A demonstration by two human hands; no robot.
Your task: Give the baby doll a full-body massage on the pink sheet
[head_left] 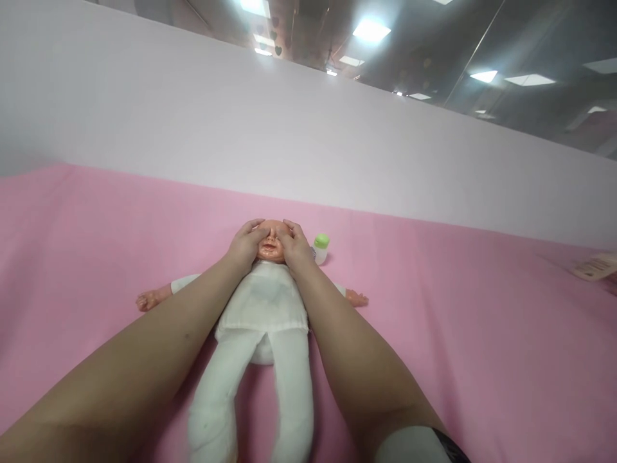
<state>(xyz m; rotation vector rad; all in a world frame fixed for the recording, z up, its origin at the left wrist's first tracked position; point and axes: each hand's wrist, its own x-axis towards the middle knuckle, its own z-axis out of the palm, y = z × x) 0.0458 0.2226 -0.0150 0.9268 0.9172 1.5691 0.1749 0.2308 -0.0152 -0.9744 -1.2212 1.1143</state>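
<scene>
A baby doll (267, 299) with a white cloth body lies on its back, its arms spread out to both sides. My left hand (247, 245) is wrapped round one side of the doll's head, the thumb lying across the face by the eye. On the other side my right hand (295, 245) cups the head in the same way, its thumb beside the nose. Both thumbs cover the doll's eyes, while its mouth and chin show between my hands. Just right of my right hand stands a small clear bottle (320, 251) with a green cap.
A pink cloth (409, 308) covers the surface under the doll. Behind it runs a white wall panel (308, 135), with glass above that shows ceiling lights. A pale flat object (595, 266) lies at the far right edge.
</scene>
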